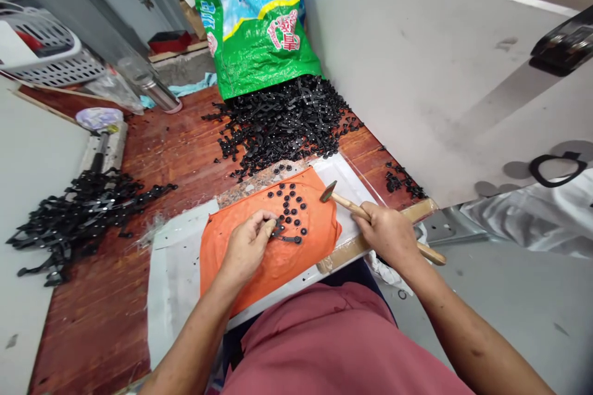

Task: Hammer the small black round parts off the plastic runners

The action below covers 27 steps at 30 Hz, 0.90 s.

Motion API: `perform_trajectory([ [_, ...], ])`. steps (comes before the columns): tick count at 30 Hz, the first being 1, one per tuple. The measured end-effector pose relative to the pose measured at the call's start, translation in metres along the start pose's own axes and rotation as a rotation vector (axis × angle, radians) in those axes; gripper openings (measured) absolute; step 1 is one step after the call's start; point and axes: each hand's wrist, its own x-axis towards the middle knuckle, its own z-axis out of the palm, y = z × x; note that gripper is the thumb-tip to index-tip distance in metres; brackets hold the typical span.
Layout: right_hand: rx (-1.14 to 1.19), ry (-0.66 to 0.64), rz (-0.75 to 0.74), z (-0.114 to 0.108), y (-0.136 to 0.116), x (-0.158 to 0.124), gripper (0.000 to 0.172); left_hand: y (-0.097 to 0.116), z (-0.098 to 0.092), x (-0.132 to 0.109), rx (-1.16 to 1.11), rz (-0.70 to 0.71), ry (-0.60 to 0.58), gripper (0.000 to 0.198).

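My right hand [388,231] is wrapped round the wooden handle of a small hammer [345,202]; its metal head is raised near the right side of an orange cloth [250,259]. Over the cloth, my left hand [251,239] pinches a small black plastic strip [291,239] with round knobs, partly hidden by my fingers. Several small black round caps [287,204] lie scattered on the cloth just beyond my left fingertips.
A heap of black parts [282,123] spills from a green and blue bag [264,68] at the back. Another black pile [88,210] lies left on the reddish wooden table [152,142]. A white panel [417,74] stands along the right. A steel flask [160,94] is at back left.
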Motion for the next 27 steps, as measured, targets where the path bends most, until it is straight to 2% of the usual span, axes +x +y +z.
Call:
perform_trajectory([
  [5, 0.065, -0.018, 0.013, 0.009, 0.000, -0.001, 0.022, 0.003, 0.004, 0.004, -0.043, -0.013, -0.019, 0.028],
  [12, 0.051, 0.014, -0.001, 0.012, 0.001, -0.003, 0.021, 0.005, 0.008, 0.003, 0.005, -0.038, -0.017, 0.028],
  [17, 0.113, 0.007, -0.038, 0.009, 0.004, -0.004, 0.020, 0.003, 0.010, 0.004, -0.046, -0.059, -0.018, 0.029],
  [19, 0.182, 0.039, -0.081, 0.003, 0.005, -0.005, 0.021, 0.003, 0.011, 0.005, -0.061, -0.065, -0.018, 0.030],
  [23, 0.277, 0.137, -0.253, -0.014, -0.003, -0.009, 0.038, 0.002, 0.011, 0.004, -0.042, -0.061, -0.009, 0.029],
  [27, 0.287, 0.054, -0.448, -0.028, -0.023, -0.013, 0.043, 0.001, 0.010, 0.003, -0.014, -0.028, 0.000, 0.023],
])
